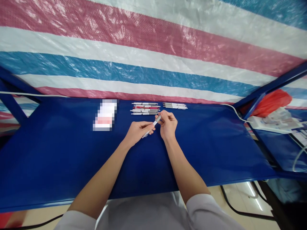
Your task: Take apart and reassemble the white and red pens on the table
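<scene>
A white pen with a grey grip [157, 120] is held at a slant above the blue table [153, 166]. My left hand [139, 131] is closed round its white barrel, whose lower end pokes out below the fingers. At the upper, grey end, my right hand [169, 124] pinches the pen between thumb and fingers; the tip is partly hidden there. Just beyond my hands lies a group of several pens [145, 112], white and grey with a red one among them. To its right is a smaller group of white pens [174, 106].
A blurred-out white and pink rectangular item [105, 115] lies left of the pens. Behind the table hangs a striped plastic sheet [144, 73]. Blue frame posts [271, 86] stand at the sides. A white cable [236, 111] runs along the right, near a red bag [271, 102].
</scene>
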### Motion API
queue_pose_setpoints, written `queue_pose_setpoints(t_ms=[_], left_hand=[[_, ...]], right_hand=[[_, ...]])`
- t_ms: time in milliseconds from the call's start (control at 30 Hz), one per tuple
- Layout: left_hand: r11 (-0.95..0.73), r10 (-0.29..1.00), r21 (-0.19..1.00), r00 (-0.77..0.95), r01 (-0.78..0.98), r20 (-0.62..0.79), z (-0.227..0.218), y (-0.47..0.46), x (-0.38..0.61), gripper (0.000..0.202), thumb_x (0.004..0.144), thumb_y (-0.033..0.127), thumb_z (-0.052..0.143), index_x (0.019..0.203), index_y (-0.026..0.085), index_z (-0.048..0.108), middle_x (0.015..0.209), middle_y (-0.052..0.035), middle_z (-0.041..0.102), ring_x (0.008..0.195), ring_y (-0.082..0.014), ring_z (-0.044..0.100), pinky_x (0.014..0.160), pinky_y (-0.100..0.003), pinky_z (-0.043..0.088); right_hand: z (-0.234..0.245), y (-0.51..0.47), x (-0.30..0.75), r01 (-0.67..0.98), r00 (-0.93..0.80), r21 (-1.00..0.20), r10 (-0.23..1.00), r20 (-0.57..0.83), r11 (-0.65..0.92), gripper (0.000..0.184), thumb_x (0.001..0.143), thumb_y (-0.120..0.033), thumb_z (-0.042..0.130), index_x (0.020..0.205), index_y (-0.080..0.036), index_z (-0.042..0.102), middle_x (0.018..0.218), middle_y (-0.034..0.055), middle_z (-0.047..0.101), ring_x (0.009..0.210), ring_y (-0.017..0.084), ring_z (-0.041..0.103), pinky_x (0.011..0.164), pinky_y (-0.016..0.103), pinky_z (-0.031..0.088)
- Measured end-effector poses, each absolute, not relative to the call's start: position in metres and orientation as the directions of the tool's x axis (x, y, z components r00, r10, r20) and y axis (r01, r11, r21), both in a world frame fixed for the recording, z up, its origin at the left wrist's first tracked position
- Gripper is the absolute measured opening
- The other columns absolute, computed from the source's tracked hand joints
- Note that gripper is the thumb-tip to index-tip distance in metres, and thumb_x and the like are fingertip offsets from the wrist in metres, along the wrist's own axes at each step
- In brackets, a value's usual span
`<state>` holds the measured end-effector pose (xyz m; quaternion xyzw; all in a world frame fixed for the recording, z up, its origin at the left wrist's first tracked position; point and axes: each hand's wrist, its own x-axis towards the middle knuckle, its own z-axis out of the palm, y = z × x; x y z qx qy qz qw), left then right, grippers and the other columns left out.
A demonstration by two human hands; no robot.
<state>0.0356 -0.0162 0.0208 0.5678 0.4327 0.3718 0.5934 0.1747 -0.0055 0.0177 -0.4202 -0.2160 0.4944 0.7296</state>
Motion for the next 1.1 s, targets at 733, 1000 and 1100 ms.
queue_pose_setpoints(t_ms=[733,1000,1100], left_hand=[[-0.180,0.943,0.939,0.324,0.294,0.080,0.025,-0.017,0.038,0.025,0.084,0.037,0.060,0.077,0.016,0.073,0.062,-0.0006,0.068,0.055,-0.0132,0.064,0.059,-0.022,0.052],[0.035,0.814,0.988,0.569,0.148,-0.114,0.041,-0.017,0.028,0.038,0.088,0.043,0.054,0.069,0.014,0.069,0.060,-0.0038,0.067,0.052,-0.0124,0.059,0.052,-0.023,0.047],[0.017,0.841,0.988,0.533,0.150,-0.096,0.036,-0.016,0.030,0.037,0.088,0.045,0.055,0.075,0.014,0.071,0.063,-0.0047,0.068,0.057,-0.0146,0.062,0.058,-0.026,0.050]], right_hand=[[0.019,-0.008,0.165,-0.470,0.474,-0.866,0.876,-0.086,0.169,0.024,0.060,-0.030,0.081,0.065,-0.016,0.064,0.070,0.0012,0.071,0.061,0.019,0.072,0.052,0.028,0.060],[0.022,-0.012,0.166,-0.480,0.393,-0.864,0.918,-0.057,0.152,0.026,0.058,-0.032,0.083,0.062,-0.017,0.062,0.069,-0.0001,0.070,0.058,0.018,0.071,0.045,0.025,0.057],[0.024,-0.012,0.168,-0.471,0.391,-0.868,0.920,-0.043,0.159,0.027,0.058,-0.033,0.082,0.065,-0.018,0.061,0.070,-0.0004,0.070,0.060,0.019,0.071,0.047,0.026,0.058]])
